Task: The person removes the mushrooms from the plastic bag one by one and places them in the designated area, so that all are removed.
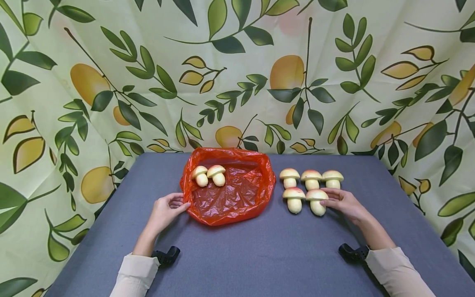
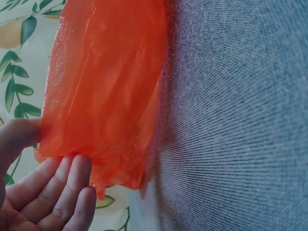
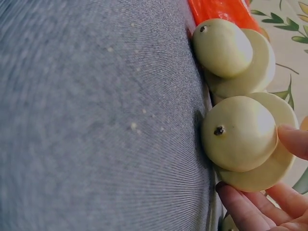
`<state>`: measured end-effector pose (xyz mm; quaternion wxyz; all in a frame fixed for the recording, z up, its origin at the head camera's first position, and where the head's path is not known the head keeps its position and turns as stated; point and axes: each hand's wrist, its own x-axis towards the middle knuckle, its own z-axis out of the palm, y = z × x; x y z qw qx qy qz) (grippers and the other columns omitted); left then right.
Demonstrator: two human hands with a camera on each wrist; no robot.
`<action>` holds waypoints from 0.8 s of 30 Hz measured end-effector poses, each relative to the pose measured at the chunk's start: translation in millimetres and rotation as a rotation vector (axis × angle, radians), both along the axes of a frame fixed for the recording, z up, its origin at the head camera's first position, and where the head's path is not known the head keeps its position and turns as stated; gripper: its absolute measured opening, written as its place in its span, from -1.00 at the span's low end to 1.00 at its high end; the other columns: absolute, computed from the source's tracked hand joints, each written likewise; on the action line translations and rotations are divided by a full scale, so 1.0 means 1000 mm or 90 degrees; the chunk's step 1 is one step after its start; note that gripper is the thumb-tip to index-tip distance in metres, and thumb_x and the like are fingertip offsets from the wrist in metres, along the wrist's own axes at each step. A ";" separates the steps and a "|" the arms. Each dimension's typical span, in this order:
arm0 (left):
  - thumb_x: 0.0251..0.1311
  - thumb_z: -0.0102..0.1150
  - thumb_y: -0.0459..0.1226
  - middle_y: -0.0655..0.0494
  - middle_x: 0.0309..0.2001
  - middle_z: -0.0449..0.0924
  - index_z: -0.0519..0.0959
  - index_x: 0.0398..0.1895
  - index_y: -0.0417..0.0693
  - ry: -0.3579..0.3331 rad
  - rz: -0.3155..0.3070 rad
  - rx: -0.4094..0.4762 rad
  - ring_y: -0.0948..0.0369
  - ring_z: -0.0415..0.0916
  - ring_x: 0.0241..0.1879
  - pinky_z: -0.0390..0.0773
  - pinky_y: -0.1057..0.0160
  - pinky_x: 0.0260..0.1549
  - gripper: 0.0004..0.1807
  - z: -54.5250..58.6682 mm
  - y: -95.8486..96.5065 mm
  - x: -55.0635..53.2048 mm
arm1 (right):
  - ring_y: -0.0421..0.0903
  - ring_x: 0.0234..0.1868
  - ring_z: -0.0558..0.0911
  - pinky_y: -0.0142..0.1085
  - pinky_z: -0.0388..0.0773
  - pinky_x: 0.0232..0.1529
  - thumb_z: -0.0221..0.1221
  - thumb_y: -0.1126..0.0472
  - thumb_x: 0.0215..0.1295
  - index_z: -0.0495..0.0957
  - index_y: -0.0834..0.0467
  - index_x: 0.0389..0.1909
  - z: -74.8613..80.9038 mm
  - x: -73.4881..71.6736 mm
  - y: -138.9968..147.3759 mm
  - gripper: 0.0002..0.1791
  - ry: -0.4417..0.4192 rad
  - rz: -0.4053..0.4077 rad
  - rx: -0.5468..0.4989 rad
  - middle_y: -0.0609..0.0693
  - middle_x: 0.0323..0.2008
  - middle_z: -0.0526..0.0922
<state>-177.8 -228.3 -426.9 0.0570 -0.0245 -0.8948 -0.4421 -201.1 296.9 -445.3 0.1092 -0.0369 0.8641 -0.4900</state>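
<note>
My left hand (image 1: 166,210) pinches the left rim of a red plastic bag (image 1: 226,220), with the thumb on one side of the film and fingers on the other in the left wrist view. The bag lies wide open, and two toy mushrooms (image 1: 216,175) rest inside at its back left. To the bag's right, several cream mushrooms with reddish-tinged caps form two rows. My right hand (image 1: 345,203) grips the front-row right mushroom (image 1: 316,202); in the right wrist view its thumb is against the cap and fingertips are at the lower edge. Left of it is another mushroom (image 1: 294,200).
Three more mushrooms (image 1: 311,179) make up the back row, close behind the gripped one. Everything sits on a grey cloth-covered table (image 1: 252,260). A leaf-and-fruit patterned curtain (image 1: 245,62) hangs behind and along both sides.
</note>
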 end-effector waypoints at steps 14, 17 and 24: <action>0.10 0.34 -0.33 -0.25 -0.24 0.68 0.59 -0.06 -0.39 -0.003 0.002 -0.004 0.34 0.59 -0.35 0.61 0.47 -0.30 -0.63 0.000 0.001 0.001 | -0.68 -0.17 0.48 -0.66 0.47 -0.13 0.23 0.13 0.29 0.18 0.48 0.33 0.009 0.004 0.005 -0.25 -0.008 -0.006 -0.018 0.46 0.29 0.35; 0.10 0.34 -0.33 -0.25 -0.23 0.68 0.59 -0.05 -0.39 -0.007 0.001 -0.002 0.34 0.59 -0.35 0.61 0.47 -0.30 -0.63 0.000 0.001 0.001 | -0.64 -0.14 0.53 -0.67 0.49 -0.12 0.22 0.15 0.29 0.19 0.50 0.32 0.015 0.006 0.007 -0.26 0.000 -0.008 -0.030 0.24 0.19 0.55; 0.11 0.34 -0.32 -0.25 -0.23 0.68 0.59 -0.05 -0.38 -0.008 0.001 -0.004 0.36 0.59 -0.35 0.60 0.48 -0.30 -0.63 0.000 0.001 0.000 | -0.65 -0.13 0.54 -0.70 0.47 -0.13 0.24 0.13 0.28 0.22 0.50 0.30 0.029 0.010 0.010 -0.27 0.018 -0.020 -0.053 -0.55 -0.15 0.58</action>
